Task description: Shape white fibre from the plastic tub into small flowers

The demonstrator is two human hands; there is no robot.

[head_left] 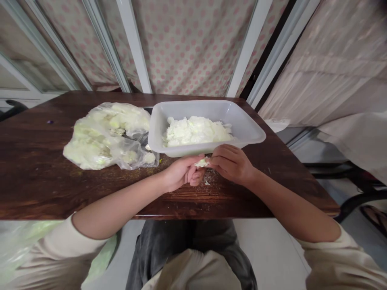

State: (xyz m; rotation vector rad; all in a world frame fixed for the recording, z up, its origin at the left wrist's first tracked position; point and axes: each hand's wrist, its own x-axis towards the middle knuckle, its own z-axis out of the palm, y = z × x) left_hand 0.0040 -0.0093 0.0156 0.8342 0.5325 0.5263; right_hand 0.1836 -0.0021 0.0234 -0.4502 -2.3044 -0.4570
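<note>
My left hand (pixel 183 172) and my right hand (pixel 231 163) meet just in front of a grey plastic tub (pixel 157 129), both with fingers pinched on one small pale cauliflower piece (pixel 201 163). The tub holds a heap of white cauliflower bits (pixel 196 131). Small crumbs lie on the dark wooden table (pixel 45 181) under my hands.
A clear plastic bag (pixel 104 135) of pale green cauliflower pieces lies left of the tub. Another bag with green contents (pixel 18 245) sits below the table edge at the lower left. Dotted curtains and white window frames stand behind the table. A chair base shows at the far right.
</note>
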